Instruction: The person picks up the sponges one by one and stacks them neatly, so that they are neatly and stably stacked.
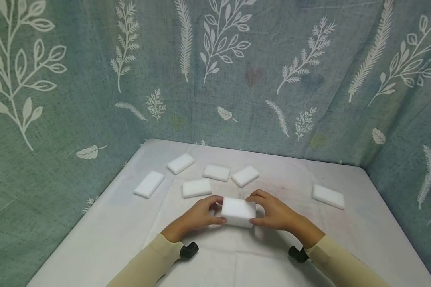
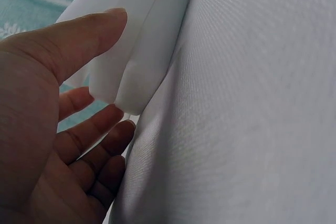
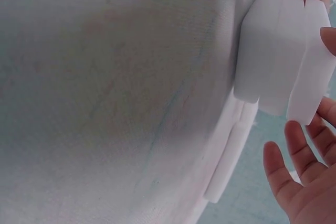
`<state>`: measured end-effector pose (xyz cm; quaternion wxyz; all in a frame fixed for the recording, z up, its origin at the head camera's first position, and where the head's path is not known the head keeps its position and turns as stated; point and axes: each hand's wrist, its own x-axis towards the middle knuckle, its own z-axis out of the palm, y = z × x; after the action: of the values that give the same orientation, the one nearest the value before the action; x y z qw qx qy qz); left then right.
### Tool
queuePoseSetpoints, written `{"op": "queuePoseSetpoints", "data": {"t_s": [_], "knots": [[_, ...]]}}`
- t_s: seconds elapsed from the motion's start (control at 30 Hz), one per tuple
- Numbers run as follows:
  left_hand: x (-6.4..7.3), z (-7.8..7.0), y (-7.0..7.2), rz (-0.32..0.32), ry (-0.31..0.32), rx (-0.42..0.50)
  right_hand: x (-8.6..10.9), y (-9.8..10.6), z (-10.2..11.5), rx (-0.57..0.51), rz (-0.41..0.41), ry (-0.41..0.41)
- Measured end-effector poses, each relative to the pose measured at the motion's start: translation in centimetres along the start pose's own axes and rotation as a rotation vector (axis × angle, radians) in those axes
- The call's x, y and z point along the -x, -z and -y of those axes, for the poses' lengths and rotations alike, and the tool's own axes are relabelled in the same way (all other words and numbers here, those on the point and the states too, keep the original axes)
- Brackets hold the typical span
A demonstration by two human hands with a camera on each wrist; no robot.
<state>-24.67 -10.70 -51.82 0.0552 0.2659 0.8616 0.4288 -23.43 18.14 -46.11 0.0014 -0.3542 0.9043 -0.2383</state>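
A stack of three white sponge blocks [image 1: 238,211] sits on the white-covered table in front of me; its layers show in the right wrist view. My left hand [image 1: 201,213] holds the stack's left end, thumb on the near side and fingers toward the back. At the right end, my right hand [image 1: 273,211] grips the upper part, its thumb at the front and index finger over the far top edge. In the right wrist view, the thumb lies against the top block [image 3: 313,61], while the lower fingers [image 3: 286,174] spread loosely beside the stack.
Behind the stack and to its left lie several loose white sponge blocks, such as the nearest one [image 1: 196,187] and the leftmost one [image 1: 149,184]. Another block [image 1: 328,196] lies apart at the right. A leaf-patterned green curtain [image 1: 244,91] surrounds the table [image 1: 104,235].
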Motion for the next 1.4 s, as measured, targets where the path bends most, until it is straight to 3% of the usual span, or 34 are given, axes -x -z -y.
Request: {"op": "queuePoseSetpoints", "data": {"t_s": [1.0,1.2,1.4], "knots": [[0.01,-0.19,0.08,0.013,0.043,0.013,-0.2,-0.28,0.03,0.024,0.03,-0.026],[0.04,-0.42,0.19,-0.023,0.044,-0.01,-0.21,-0.32,0.03,0.022,0.039,-0.023],[-0.09,-0.54,0.2,-0.051,0.021,0.026,-0.13,-0.22,0.09,0.028,0.037,-0.022]]}}
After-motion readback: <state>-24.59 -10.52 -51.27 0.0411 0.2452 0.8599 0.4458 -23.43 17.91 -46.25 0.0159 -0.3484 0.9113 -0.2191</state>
